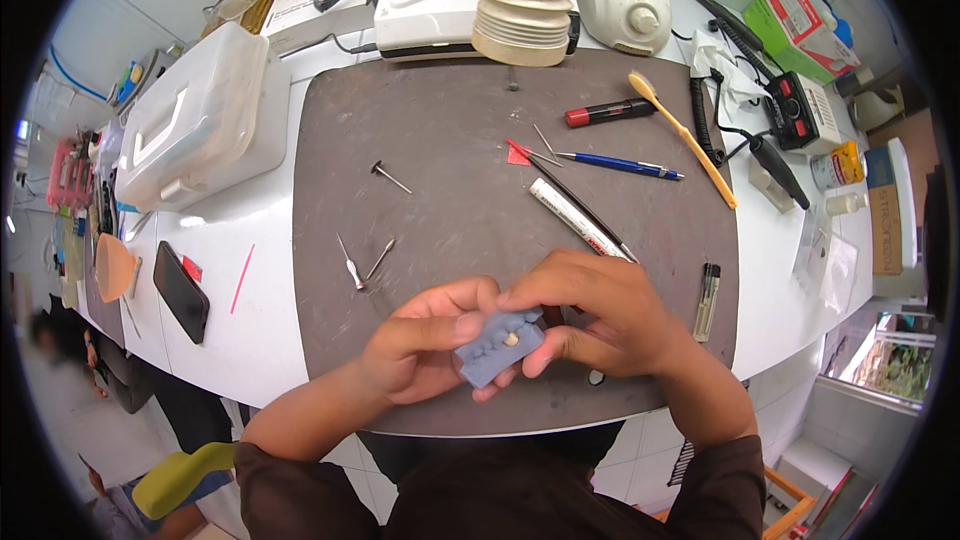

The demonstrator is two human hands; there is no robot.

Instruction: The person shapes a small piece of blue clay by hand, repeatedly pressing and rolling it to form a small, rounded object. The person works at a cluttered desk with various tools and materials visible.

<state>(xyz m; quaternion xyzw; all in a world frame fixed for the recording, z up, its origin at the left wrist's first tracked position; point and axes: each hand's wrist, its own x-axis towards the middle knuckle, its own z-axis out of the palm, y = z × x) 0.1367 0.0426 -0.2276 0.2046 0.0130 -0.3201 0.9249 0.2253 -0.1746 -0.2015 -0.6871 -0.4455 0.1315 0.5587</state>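
Note:
A small blue-grey dental model [490, 358] is held low over the near part of the dark mat. One cream-coloured tooth piece [511, 339] stands out on it. My left hand [420, 338] grips the model's left side, thumb on top and fingers beneath. From the other side, my right hand [605, 315] closes on its right end with thumb and forefinger. Part of the model is hidden behind the fingers. A white marker [575, 216] and a thin dark brush [590, 205] lie just beyond my right hand.
The grey-brown mat [350, 140] carries a blue pen [625, 165], a toothbrush [690, 145], a red-and-black marker [605, 113], small burs [390, 177] and a small clear tube [708, 300]. Around it are a plastic case [215, 115], a phone [181, 292], a ribbed suction hose [525, 0] and a handpiece [778, 168].

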